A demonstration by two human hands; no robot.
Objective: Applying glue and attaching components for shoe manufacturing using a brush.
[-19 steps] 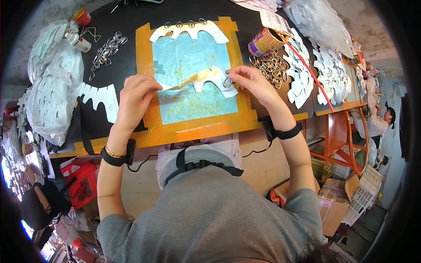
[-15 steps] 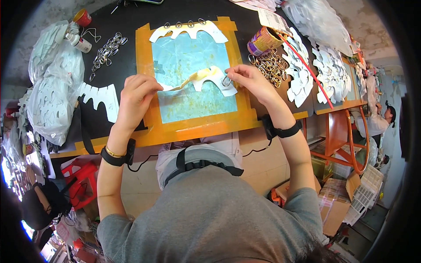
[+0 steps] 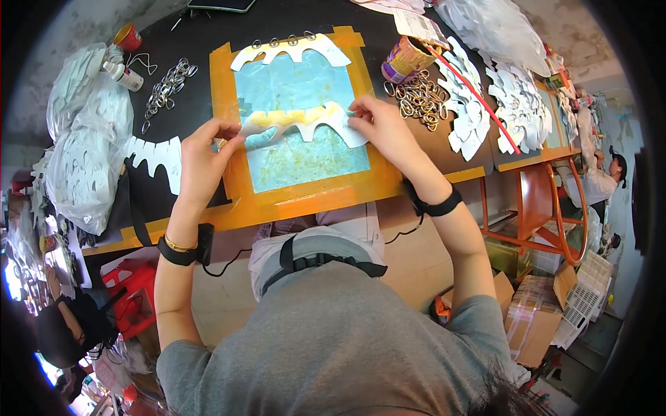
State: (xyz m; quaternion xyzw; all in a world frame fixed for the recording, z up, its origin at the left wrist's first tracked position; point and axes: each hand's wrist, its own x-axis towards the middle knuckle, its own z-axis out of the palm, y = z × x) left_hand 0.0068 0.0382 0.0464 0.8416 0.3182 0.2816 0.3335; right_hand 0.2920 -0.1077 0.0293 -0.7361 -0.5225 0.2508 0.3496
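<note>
My left hand (image 3: 214, 151) pinches the left end of a white scalloped piece (image 3: 340, 126), its upper band smeared yellow. At that piece's right end, the fingers of my right hand (image 3: 383, 130) are closed on its edge; whether a metal ring is also between them is hidden. The piece is stretched fairly level over a light-blue sheet (image 3: 312, 166) framed with orange tape (image 3: 229, 166). Farther back on the sheet lies a second scalloped piece (image 3: 295, 52), also yellowed, with several metal rings (image 3: 292, 39) along its upper edge.
Metal rings lie in a left heap (image 3: 170, 87) and a right heap (image 3: 422, 100). A purple-yellow tub (image 3: 406, 61) holds a red stick (image 3: 479, 100). White cut pieces (image 3: 468, 111) are piled at right; a bagged stack (image 3: 90, 152) and a bottle (image 3: 125, 75) stand at left.
The scalloped piece was twisted between my hands and now is spread out with its yellow side up. My right hand moved slightly left; the ring seen at its fingertips is no longer distinct.
</note>
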